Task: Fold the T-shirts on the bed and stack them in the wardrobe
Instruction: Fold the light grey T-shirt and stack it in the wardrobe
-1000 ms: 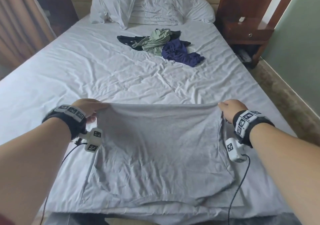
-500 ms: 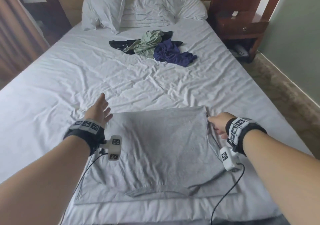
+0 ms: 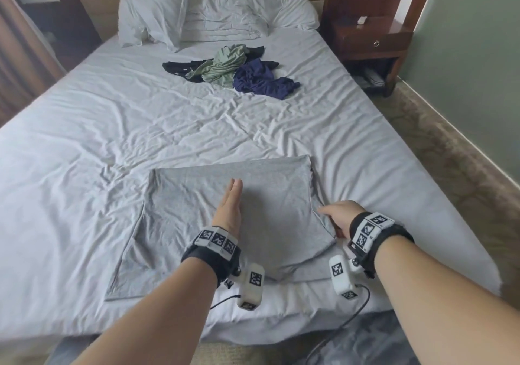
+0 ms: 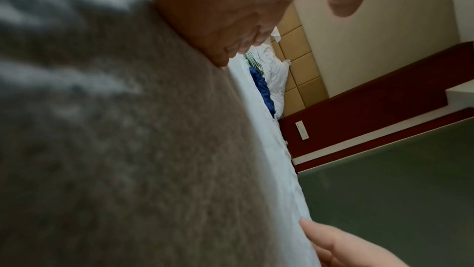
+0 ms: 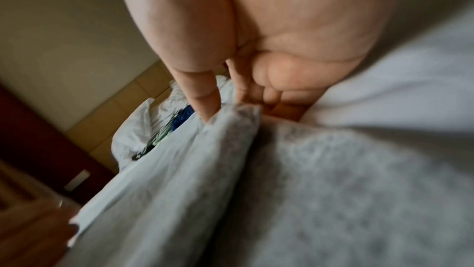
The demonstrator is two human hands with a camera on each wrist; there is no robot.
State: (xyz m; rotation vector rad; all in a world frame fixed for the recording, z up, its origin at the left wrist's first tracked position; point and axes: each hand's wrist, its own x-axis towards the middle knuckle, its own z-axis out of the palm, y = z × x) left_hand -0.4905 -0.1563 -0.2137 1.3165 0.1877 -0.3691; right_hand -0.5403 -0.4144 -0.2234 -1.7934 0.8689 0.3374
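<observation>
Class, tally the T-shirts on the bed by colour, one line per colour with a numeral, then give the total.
Grey T-shirt, half folded under the left hand and right hand: 1
Black T-shirt: 1
Green T-shirt: 1
Navy T-shirt: 1
Total: 4

Grey tee (image 3: 197, 196), white sheet (image 3: 112, 128), navy tee (image 3: 261, 80).

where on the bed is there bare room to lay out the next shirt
Bare sheet lies between the grey T-shirt and the shirt pile, and left of both. Crowded: the pillows at the head, and the near edge under both hands.
</observation>
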